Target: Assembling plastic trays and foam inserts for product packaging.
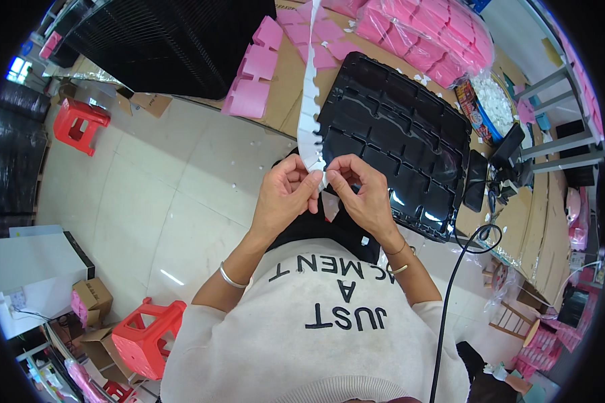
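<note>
1. Above the dark-clothed lap (302, 232), beside the black tray's (396, 141) near left corner, the left hand (292, 191) and right hand (361, 195) meet at the lower end of a white strip (309, 127).
2. The left hand is pinched closed, thumb against curled fingers, gripping the strip; the right hand has its thumb and forefinger brought together on the same end, just beside the left thumb.
3. The strip could tear at a notch (its right edge is full of them) if the hands pulled unevenly, since it looks thin there.
4. Its long upper part, unsupported by either hand, might swing and snag on the tray's rim or the pink pieces (252, 80) on the desk (286, 104) if the wrists turned sharply.
5. Fingertips cover the gripped end, so any fold or partial tear there cannot be made out; the strip's far end is cut off by the upper edge.
6. Below the fingers hangs a pale scrap (330, 205); whether it joins the strip is unclear. Glare blurs parts of the tray's compartments.
</note>
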A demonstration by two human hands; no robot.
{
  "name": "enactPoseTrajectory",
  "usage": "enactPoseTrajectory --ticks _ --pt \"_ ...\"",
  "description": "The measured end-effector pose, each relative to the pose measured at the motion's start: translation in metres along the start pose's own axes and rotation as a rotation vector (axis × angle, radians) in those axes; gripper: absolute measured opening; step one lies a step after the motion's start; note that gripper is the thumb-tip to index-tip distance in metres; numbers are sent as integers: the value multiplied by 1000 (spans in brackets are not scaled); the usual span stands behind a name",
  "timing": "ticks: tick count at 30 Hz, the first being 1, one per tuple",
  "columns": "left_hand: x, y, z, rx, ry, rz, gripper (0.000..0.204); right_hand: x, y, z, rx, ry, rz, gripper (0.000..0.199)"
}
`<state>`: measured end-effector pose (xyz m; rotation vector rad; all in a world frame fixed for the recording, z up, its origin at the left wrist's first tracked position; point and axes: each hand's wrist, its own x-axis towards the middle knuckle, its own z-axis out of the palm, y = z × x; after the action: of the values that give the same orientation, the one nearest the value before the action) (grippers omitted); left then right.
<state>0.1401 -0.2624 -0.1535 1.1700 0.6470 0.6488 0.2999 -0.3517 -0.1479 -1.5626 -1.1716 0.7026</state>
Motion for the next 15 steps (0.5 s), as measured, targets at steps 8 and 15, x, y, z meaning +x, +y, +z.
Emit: enactPoseTrajectory --ticks 8,15 --pt "0 3 -7 79 151 -54 23 9 -16 -19 -176 5 -127 12" --pt "-16 -54 -57 264 359 -9 24 50 7 -36 -448 -280 -201 11"
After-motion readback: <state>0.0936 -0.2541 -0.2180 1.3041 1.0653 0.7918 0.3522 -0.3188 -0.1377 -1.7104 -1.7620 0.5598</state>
